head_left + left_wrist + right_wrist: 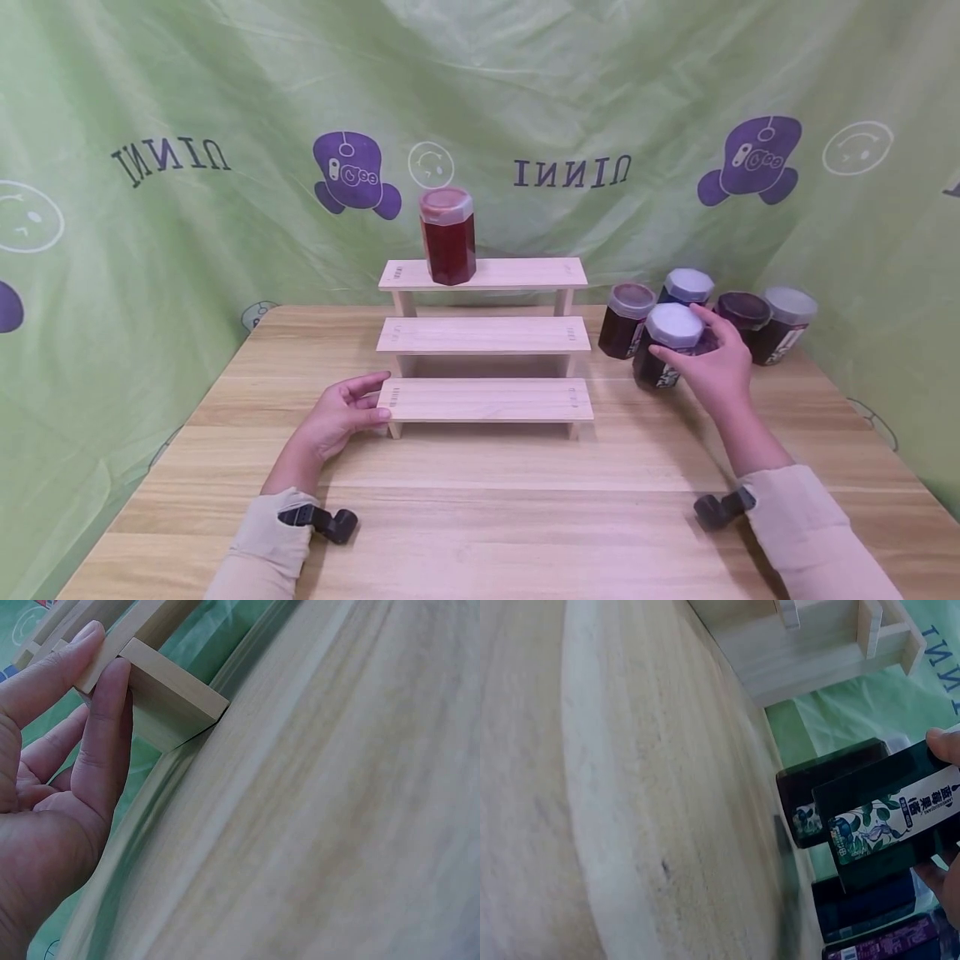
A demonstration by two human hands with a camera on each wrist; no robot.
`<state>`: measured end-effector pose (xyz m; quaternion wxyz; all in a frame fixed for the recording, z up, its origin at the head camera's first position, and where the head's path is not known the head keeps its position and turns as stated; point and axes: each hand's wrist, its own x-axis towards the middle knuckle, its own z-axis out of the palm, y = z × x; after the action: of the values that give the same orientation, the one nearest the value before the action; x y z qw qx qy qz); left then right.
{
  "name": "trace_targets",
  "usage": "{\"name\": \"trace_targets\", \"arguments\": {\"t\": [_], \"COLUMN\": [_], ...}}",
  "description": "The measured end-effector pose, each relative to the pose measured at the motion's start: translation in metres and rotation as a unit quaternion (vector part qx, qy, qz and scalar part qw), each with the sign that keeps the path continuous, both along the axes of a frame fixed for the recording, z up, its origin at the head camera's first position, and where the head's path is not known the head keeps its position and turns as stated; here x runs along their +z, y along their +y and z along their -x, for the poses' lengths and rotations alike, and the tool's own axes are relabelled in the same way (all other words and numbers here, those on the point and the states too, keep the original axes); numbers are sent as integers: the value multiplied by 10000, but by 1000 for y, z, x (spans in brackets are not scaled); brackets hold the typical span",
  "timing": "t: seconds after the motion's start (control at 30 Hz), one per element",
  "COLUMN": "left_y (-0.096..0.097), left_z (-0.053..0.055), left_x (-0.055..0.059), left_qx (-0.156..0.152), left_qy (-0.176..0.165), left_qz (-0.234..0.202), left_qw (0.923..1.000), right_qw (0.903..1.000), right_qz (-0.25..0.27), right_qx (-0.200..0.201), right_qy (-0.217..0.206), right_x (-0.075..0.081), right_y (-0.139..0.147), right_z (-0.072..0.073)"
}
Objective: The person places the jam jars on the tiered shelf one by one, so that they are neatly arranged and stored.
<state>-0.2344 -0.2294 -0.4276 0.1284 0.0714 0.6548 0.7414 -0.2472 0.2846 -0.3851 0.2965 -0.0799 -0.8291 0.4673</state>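
A three-tier wooden stand (pixel 483 398) sits on the table. At the left end of its lowest step, my left hand (pixel 341 419) pinches the board between thumb and fingers. To the right of the stand, my right hand (pixel 714 362) grips a dark jar (pixel 674 325) with a white lid by its upper part. In the right wrist view this jar (pixel 870 825) is tilted in the picture, its base off the tabletop, and shows a white label with berries and leaves. A red jar (pixel 450 246) with a pale lid stands on the top step, left of the middle.
Several other dark jars crowd around the held one at the back right, among them a pink-lidded jar (pixel 626 321) and a white-lidded jar (pixel 783 325) at the far right. A green printed cloth (pixel 480 100) hangs behind the wooden table (pixel 480 517).
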Motion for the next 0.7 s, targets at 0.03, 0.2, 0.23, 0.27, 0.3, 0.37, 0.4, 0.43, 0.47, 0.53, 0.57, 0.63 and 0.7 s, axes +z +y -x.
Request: {"name": "trace_targets", "arguments": {"t": [0.03,0.2,0.23,0.27,0.3,0.37,0.4,0.43,0.47,0.53,0.57,0.63,0.7], "left_y": [0,0,-1,-1,-1,-1,-1,-1,-1,-1,-1,-1,-1], "left_z": [0,1,1,1,1,1,1,2,2,2,2,2,2], "left_x": [0,-1,-1,-1,-1,-2,-2,-2,-2,-2,-2,-2,-2], "left_qx": [4,8,8,6,4,2,-2,-9,-13,-34,-44,-60,-66], "left_qy": [-1,-10,-10,-11,-9,-11,-10,-11,-10,0,3,3,6], "left_qz": [1,4,5,0,-6,-23,-30,-37,-43,-45,-46,-44,-34], "left_qw": [10000,10000,10000,10000,10000,10000,10000,10000,10000,10000,10000,10000,10000], "right_qw": [10000,9999,9999,9999,9999,9998,9998,9997,9997,9996,9995,9994,9993], "right_qz": [3,-6,-23,-50,-69,-102,-110,-122,-120,-138,-145,-176,-209], "right_qx": [20,100,108,114,125,143,151,159,178,218,237,275,303], "right_qy": [3,45,53,58,63,77,92,112,127,135,120,75,22], "right_x": [1,5,6,7,8,10,10,11,12,15,17,21,25], "right_y": [-1,-4,-5,-6,-6,-8,-9,-9,-10,-12,-13,-15,-17], "right_z": [-1,-4,-4,-5,-5,-7,-7,-8,-9,-10,-11,-12,-14]}}
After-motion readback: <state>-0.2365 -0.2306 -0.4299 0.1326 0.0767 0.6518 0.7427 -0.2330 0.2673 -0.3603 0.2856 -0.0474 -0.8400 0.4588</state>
